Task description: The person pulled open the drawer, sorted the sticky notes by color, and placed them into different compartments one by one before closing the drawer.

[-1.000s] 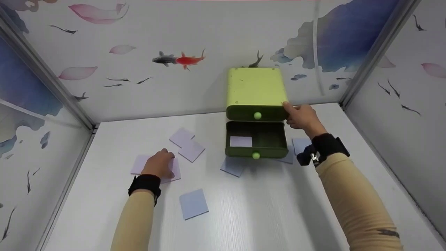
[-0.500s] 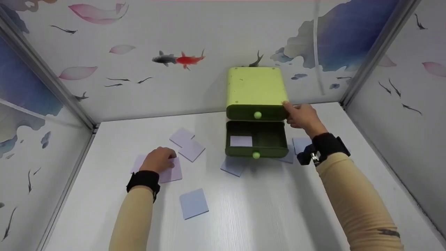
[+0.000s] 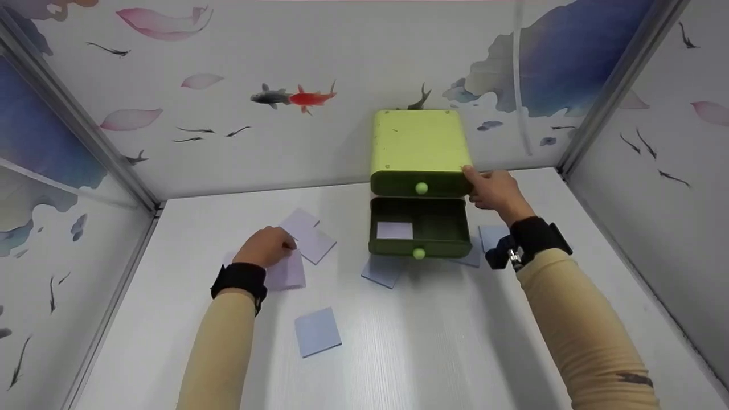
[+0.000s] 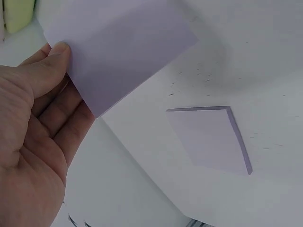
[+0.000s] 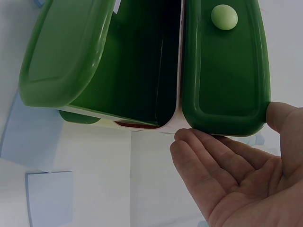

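My left hand (image 3: 266, 246) pinches a lilac square card (image 4: 118, 52) between thumb and fingers, tilted above the white table in the left wrist view. Another lilac card (image 4: 210, 139) lies below it. My right hand (image 3: 496, 192) holds the right side of a yellow-green two-drawer box (image 3: 421, 139), its thumb at the edge of the upper drawer front (image 5: 227, 71) and its fingers against the side. The upper drawer is closed. Pulled out beneath it, the dark green lower drawer (image 3: 393, 248) has one lilac card (image 3: 394, 230) inside.
Two overlapping lilac cards (image 3: 316, 245) lie left of the box. A blue card (image 3: 318, 332) is nearer the front, and another blue card (image 3: 383, 272) lies partly under the open drawer. More blue cards (image 3: 492, 234) lie by the right wrist. Printed walls enclose the table.
My left hand has moved slightly up and right, taking the lilac card with it and lifting it. My right hand and the drawer box have stayed put.
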The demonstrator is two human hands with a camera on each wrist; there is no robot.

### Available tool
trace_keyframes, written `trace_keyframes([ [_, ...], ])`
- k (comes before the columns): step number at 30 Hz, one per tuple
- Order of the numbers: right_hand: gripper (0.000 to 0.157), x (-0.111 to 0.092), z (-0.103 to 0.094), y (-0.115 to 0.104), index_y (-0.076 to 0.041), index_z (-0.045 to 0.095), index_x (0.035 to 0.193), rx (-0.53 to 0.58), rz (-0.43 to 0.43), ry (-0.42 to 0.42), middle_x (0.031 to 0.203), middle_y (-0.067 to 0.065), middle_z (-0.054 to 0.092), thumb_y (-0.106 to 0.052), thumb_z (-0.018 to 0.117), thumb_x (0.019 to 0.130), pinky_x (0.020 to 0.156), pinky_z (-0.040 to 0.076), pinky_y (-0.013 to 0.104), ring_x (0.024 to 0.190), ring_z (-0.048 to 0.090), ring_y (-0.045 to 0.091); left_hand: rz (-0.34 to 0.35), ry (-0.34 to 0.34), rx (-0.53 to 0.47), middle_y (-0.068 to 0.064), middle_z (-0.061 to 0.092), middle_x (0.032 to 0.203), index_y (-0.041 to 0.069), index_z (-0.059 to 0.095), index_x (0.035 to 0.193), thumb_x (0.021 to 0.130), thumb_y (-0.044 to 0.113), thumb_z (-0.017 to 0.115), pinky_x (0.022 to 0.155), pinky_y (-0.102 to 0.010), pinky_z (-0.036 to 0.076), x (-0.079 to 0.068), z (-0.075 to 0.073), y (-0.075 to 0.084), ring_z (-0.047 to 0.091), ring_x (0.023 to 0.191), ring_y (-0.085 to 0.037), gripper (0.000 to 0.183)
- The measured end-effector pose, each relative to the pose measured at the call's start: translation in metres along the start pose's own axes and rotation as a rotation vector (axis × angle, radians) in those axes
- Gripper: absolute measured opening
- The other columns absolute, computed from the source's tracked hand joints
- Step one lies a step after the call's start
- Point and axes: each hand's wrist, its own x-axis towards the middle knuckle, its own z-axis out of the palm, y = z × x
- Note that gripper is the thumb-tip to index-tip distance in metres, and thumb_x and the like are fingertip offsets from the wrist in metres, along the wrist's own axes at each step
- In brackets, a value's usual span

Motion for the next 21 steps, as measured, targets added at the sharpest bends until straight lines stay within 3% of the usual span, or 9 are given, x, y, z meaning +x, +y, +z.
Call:
trace_keyframes([
  [4, 0.071, 0.0, 0.0, 0.001, 0.006, 0.057, 0.119, 0.012, -0.003, 0.003, 0.085, 0.0, 0.061, -0.06, 0.045, 0.095, 0.077, 0.056, 0.022, 0.073, 0.062, 0.0, -0.007, -0.021, -0.012, -0.014, 0.069, 0.121, 0.006, 0.073, 0.113, 0.093, 0.006, 0.062, 0.101, -0.047, 0.048, 0.003, -0.006, 0.007, 0.062, 0.112, -0.031, 0.023],
  [12, 0.071, 0.0, 0.0, 0.0, 0.004, 0.056, 0.119, 0.02, -0.002, -0.013, 0.088, 0.0, 0.06, -0.062, 0.045, 0.094, 0.079, 0.056, 0.022, 0.076, 0.062, 0.001, 0.016, -0.009, -0.003, -0.013, 0.07, 0.119, 0.007, 0.073, 0.114, 0.094, 0.008, 0.062, 0.097, -0.044, 0.051, 0.008, -0.021, 0.025, 0.064, 0.108, -0.029, 0.023],
  [18, 0.076, 0.0, -0.001, 0.0, 0.005, 0.054, 0.129, -0.007, -0.005, -0.02, 0.109, 0.013, 0.061, -0.062, 0.043, 0.095, 0.087, 0.056, 0.028, 0.085, 0.064, 0.005, 0.04, -0.016, 0.0, -0.013, 0.068, 0.122, 0.007, 0.072, 0.116, 0.095, 0.008, 0.06, 0.094, -0.043, 0.053, 0.014, -0.03, 0.039, 0.065, 0.108, -0.029, 0.024],
  [21, 0.076, 0.0, 0.0, 0.001, 0.006, 0.054, 0.128, -0.007, -0.009, -0.02, 0.108, 0.012, 0.061, -0.062, 0.043, 0.095, 0.086, 0.056, 0.028, 0.084, 0.063, 0.004, 0.046, -0.019, 0.005, -0.012, 0.068, 0.123, 0.008, 0.072, 0.117, 0.095, 0.008, 0.06, 0.094, -0.043, 0.053, 0.015, -0.035, 0.047, 0.065, 0.107, -0.028, 0.025],
])
